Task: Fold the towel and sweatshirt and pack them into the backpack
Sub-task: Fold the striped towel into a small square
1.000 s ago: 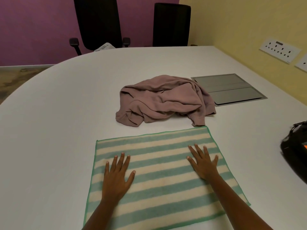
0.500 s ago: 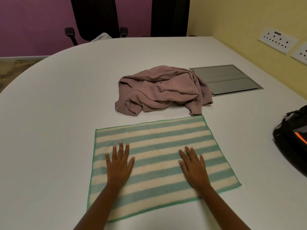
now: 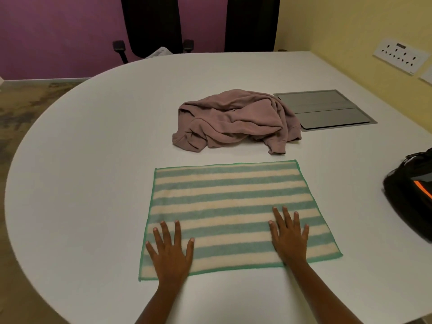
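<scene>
A green-and-cream striped towel (image 3: pixel 231 202) lies spread flat on the white table (image 3: pixel 93 160) in front of me. My left hand (image 3: pixel 170 251) rests flat on its near left part, fingers straight and spread. My right hand (image 3: pixel 289 237) lies flat on its near right part, fingers straight as well. Beyond the towel sits a crumpled mauve sweatshirt (image 3: pixel 236 120). A black backpack (image 3: pixel 411 199) with an orange stripe lies at the right edge of the view, partly cut off.
A grey metal cable hatch (image 3: pixel 327 111) is set into the table behind the sweatshirt on the right. Two black office chairs (image 3: pixel 152 22) stand at the far side. Wall sockets (image 3: pixel 399 56) sit on the yellow wall at right.
Both hands have slid along the towel toward its near edge, staying flat. The view has shifted, so the towel's whole near edge now shows.
</scene>
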Demonstrator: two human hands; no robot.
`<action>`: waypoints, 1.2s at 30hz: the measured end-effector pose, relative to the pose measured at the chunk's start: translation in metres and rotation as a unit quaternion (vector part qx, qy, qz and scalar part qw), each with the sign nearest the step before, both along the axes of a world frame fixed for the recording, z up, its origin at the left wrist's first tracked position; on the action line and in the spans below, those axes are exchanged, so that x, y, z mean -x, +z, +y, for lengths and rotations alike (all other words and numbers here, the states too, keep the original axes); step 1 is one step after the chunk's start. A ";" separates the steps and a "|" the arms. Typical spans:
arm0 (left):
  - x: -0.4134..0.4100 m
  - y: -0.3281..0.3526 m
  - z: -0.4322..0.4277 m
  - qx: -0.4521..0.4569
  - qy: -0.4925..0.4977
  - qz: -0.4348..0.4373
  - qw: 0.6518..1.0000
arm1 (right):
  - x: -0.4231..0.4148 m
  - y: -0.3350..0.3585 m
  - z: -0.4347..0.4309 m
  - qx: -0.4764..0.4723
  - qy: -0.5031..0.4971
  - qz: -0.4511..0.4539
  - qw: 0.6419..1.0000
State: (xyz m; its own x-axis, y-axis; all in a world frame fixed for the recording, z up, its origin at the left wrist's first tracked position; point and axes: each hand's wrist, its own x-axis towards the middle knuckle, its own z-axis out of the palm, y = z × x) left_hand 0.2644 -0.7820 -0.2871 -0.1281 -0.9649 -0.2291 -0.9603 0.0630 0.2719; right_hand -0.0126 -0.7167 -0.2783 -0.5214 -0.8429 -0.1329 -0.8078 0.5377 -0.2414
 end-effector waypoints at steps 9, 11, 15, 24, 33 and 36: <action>0.002 0.005 -0.042 -0.025 -0.056 -0.028 0.998 | 0.037 0.021 0.000 -0.131 0.073 -0.046 0.988; 0.003 0.008 -0.044 -0.043 -0.074 -0.037 0.996 | 0.046 0.027 0.004 -0.147 0.080 -0.047 0.985; -0.007 0.016 -0.033 -0.034 -0.083 -0.031 0.996 | 0.051 0.029 0.027 -0.110 0.027 -0.027 0.993; -0.029 0.021 0.004 -0.018 -0.009 -0.022 1.000 | 0.054 0.021 0.080 0.002 -0.131 -0.012 0.991; -0.029 0.037 0.014 0.010 0.128 0.030 0.991 | 0.070 0.030 0.087 0.058 -0.306 -0.140 0.940; -0.031 0.040 0.012 -0.004 0.206 0.144 0.968 | 0.080 0.032 0.076 0.081 -0.374 -0.252 0.889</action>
